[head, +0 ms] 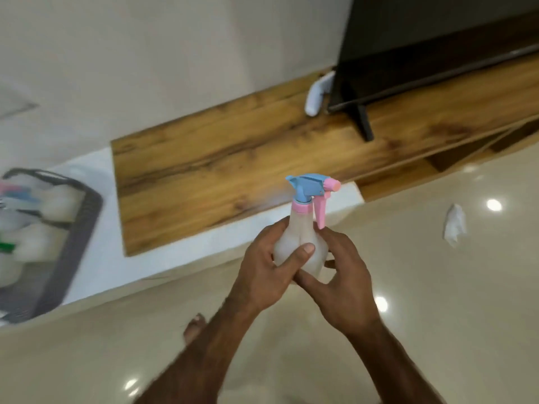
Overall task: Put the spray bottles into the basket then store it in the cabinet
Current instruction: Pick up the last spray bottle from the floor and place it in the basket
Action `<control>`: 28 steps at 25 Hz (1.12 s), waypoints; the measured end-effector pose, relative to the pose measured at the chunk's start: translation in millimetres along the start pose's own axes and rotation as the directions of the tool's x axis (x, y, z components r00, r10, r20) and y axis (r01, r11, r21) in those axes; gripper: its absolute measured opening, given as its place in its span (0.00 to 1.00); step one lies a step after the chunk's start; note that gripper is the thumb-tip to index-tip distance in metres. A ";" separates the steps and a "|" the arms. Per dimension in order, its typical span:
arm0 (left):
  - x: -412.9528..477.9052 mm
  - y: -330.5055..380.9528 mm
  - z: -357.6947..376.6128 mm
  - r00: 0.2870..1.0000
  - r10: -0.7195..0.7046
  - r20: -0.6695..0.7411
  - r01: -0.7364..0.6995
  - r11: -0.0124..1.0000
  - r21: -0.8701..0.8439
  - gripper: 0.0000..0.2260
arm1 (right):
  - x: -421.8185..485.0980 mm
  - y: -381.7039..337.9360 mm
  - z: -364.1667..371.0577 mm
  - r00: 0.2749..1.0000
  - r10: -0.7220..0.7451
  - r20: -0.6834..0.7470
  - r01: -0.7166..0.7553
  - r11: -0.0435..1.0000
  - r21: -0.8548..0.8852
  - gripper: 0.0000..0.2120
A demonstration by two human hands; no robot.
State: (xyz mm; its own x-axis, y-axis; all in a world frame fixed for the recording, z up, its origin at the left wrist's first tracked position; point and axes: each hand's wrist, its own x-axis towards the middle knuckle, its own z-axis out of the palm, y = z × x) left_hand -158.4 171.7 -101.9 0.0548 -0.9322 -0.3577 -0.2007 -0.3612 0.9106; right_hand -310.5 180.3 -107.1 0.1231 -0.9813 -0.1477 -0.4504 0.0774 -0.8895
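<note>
A white spray bottle with a blue head and a pink trigger and collar stands upright in mid-air at the centre of the view. My left hand is wrapped around its body from the left. My right hand cups its lower right side, fingers spread. A grey woven basket sits at the far left on a white ledge and holds several white spray bottles with coloured heads, blurred. Another white bottle lies on the wooden cabinet top beside the television.
A black television on a stand occupies the right part of the cabinet top. Open wooden shelves show under the top at right. A crumpled white tissue lies on the glossy beige floor. My bare foot is below the ledge.
</note>
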 end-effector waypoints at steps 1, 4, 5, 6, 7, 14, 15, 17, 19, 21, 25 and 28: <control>-6.4 5.3 -30.2 0.998 0.016 -0.056 -0.017 1.000 -0.017 0.18 | 5.6 -24.2 18.9 0.999 -0.050 0.019 0.050 0.999 -0.011 0.35; -28.2 6.9 -119.3 0.967 0.043 -0.250 -0.062 0.996 -0.066 0.21 | 18.4 -88.6 85.7 0.976 -0.185 0.119 0.190 0.982 -0.027 0.33; -37.2 3.1 -146.7 0.949 0.036 -0.315 -0.065 0.995 -0.081 0.22 | 21.4 -107.7 110.4 0.962 -0.218 0.163 0.225 0.974 -0.024 0.33; -46.8 -1.6 -173.2 0.927 0.027 -0.375 -0.067 0.993 -0.096 0.23 | 23.3 -125.8 135.5 0.948 -0.246 0.202 0.255 0.967 -0.021 0.33; -56.0 -6.0 -196.5 0.904 0.015 -0.426 -0.067 0.992 -0.107 0.23 | 23.8 -141.8 158.3 0.933 -0.269 0.237 0.281 0.960 -0.017 0.33; -124.1 -56.3 -345.1 0.686 -0.019 -0.727 -0.059 0.995 -0.082 0.28 | 3.7 -227.7 321.3 0.790 -0.394 0.469 0.437 0.899 0.019 0.32; -132.5 -66.0 -361.8 0.657 -0.013 -0.754 -0.044 0.998 -0.055 0.27 | 0.0 -232.0 344.2 0.766 -0.409 0.497 0.459 0.888 0.023 0.33; -143.9 -81.5 -387.8 0.612 -0.021 -0.791 -0.013 0.999 -0.037 0.23 | -4.9 -236.6 381.5 0.732 -0.422 0.535 0.495 0.869 0.008 0.33; -152.5 -101.3 -413.7 0.573 -0.053 -0.818 0.005 0.998 -0.062 0.20 | -9.4 -240.4 421.4 0.698 -0.434 0.569 0.544 0.839 -0.028 0.35; -153.7 -124.5 -435.9 0.548 -0.069 -0.834 0.046 0.998 -0.052 0.17 | -11.4 -240.9 455.9 0.673 -0.437 0.597 0.585 0.808 -0.067 0.39; -142.9 -164.4 -461.5 0.519 -0.121 -0.846 0.142 0.988 -0.054 0.20 | -7.1 -233.3 506.4 0.660 -0.404 0.634 0.608 0.782 -0.134 0.41; -129.7 -184.9 -469.6 0.533 -0.144 -0.833 0.192 0.980 -0.046 0.21 | -5.8 -219.4 529.4 0.685 -0.342 0.643 0.591 0.778 -0.215 0.38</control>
State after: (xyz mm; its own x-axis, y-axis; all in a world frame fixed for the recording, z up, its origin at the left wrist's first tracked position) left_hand 330.9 349.1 -126.7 0.8734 -0.4635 -0.1495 -0.1409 -0.5343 0.8335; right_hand 255.7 262.2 -140.0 0.8072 -0.5855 -0.0750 -0.4679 -0.5572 -0.6860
